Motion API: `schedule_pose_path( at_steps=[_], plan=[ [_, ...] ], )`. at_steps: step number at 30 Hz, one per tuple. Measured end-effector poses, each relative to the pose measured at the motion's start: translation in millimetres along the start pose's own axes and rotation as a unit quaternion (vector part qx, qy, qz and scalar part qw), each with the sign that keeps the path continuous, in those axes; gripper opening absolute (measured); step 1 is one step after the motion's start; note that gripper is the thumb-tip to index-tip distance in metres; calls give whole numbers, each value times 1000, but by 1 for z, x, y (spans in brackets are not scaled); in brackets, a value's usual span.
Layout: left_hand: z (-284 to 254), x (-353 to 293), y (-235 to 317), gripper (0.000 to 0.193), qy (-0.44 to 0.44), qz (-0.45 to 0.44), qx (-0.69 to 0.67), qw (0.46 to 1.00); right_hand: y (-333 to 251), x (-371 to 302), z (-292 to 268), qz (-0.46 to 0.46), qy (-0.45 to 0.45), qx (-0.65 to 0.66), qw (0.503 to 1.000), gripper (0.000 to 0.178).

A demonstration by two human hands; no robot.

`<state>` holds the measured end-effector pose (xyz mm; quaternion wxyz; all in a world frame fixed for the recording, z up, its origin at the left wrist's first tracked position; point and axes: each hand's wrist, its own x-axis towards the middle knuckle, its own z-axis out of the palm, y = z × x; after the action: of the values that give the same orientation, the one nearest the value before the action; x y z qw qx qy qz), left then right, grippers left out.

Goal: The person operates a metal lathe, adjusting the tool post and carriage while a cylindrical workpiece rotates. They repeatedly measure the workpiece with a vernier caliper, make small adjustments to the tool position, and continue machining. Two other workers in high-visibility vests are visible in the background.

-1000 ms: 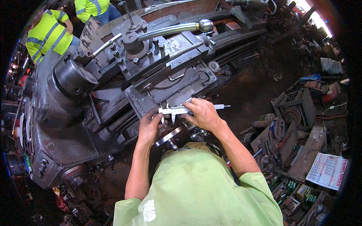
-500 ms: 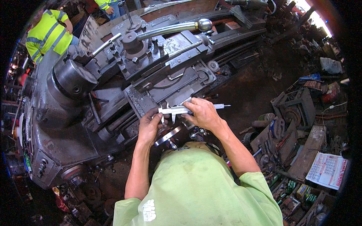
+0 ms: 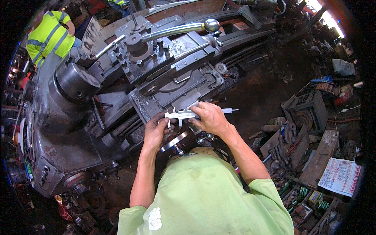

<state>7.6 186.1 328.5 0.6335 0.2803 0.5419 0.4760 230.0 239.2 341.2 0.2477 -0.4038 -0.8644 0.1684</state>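
A vernier caliper (image 3: 183,114) lies crosswise between my two hands, its larger jaws pointing toward me and its beam running out to the right. The fingers of my left hand (image 3: 155,131) are closed on its jaw end. My right hand (image 3: 211,118) grips it around the sliding part, and the beam's thin end sticks out beyond that hand. The jaws are slightly apart; I cannot tell whether anything sits between them. Just past the caliper is the carriage of a lathe, with a metal handwheel (image 3: 174,141) below my left hand.
The lathe's chuck (image 3: 78,81) stands at the left, near the tool post (image 3: 138,46) and its long shiny lever (image 3: 174,33). A person in a yellow vest (image 3: 51,37) is at the far left. Scrap parts, a wooden plank (image 3: 322,158) and a printed calendar sheet (image 3: 340,177) lie at the right.
My hands and the caliper hold practically the same place. A second person at the top edge has shifted partly out of view.
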Motion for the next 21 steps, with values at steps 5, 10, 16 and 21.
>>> schedule_pose_path(
  at_steps=[5, 10, 16, 21],
  plan=[
    [1, 1, 0, 25, -1, -2, 3, 1000, 2, 0, 1, -2, 5, 5, 1000, 34],
    [1, 1, 0, 25, 9, -4, 12, 1000, 4, 0, 2, -10, 14, 3, 1000, 37],
    [0, 2, -2, 26, -1, -7, 6, 1000, 4, -2, 3, -1, 12, 2, 1000, 35],
    [1, 1, -1, 27, -8, -2, 14, 1000, 5, -2, 2, -20, 33, -3, 999, 38]
  ],
)
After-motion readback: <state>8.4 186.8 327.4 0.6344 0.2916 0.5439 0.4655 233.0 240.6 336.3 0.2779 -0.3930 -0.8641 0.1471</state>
